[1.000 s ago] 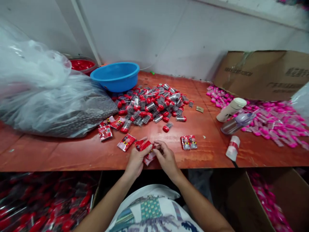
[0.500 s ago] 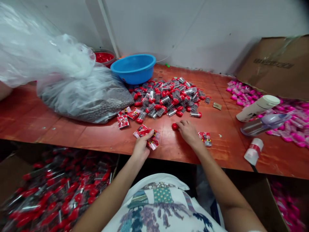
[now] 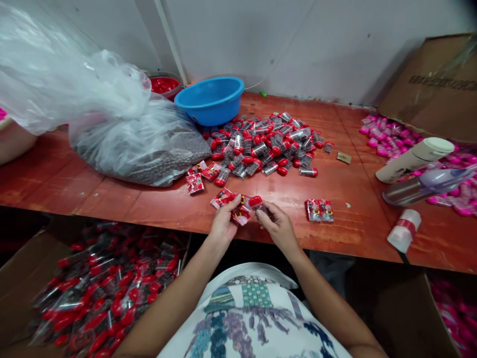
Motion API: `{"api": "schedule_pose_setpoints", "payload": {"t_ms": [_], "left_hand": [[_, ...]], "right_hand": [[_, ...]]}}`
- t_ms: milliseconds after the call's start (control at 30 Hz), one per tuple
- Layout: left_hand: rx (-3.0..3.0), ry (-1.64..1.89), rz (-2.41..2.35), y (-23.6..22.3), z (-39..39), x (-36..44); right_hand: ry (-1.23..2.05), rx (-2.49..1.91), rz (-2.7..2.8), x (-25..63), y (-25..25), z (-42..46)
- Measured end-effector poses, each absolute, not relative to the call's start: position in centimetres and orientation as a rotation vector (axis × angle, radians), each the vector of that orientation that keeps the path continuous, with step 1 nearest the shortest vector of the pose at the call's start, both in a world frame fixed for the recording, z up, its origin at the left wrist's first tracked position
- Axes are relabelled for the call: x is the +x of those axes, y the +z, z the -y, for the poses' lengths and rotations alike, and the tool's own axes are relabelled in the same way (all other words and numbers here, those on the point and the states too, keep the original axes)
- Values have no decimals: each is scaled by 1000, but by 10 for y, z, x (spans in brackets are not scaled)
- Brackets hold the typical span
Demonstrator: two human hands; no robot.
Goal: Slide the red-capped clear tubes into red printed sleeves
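Observation:
My left hand is closed on a small stack of red printed packets, thumb on top, near the table's front edge. In my right hand is a small clear container with a red cap, its cap end close beside the packets. My right fingers cover part of its clear body. Beyond both hands spreads a heap of similar red-capped containers. A few red packets lie left of the heap, and a pair of printed packets rests to the right of my right hand.
A blue basin and a knotted plastic bag of dark beads stand at the back left. On the right are a white bottle, a clear purple-tinted bottle and pink items. Below the table, a carton holds bagged red-capped containers.
My right hand has picked the red-capped container up off the table and brought it left, beside the packets. My left hand still grips the packets.

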State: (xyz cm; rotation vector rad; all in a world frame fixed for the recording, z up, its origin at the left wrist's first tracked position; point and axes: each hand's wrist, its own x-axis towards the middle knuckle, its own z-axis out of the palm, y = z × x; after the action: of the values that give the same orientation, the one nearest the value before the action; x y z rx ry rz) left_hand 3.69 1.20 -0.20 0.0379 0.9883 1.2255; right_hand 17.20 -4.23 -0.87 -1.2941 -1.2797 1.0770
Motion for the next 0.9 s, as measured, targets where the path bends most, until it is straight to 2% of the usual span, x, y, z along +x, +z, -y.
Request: {"api": "schedule_pose_setpoints", "payload": {"t_ms": [233,400,533,733,900], "left_hand": [[250,1294,-988,7,-4,36],[485,1258,-889,15,4,36],[563,1241,-908,19,7,36],[663,1222,-936,18,9,37],[680,1198,-948,17,12,33]], "right_hand": [[1324,-1209,1254,173,-7,47],[1382,-1172,1226,177,-6,47],[1364,-1166,1319,179,-3,48],[1132,-1208,1345,177,-5,48],[1245,-1178,1056,169,-9,49]]}}
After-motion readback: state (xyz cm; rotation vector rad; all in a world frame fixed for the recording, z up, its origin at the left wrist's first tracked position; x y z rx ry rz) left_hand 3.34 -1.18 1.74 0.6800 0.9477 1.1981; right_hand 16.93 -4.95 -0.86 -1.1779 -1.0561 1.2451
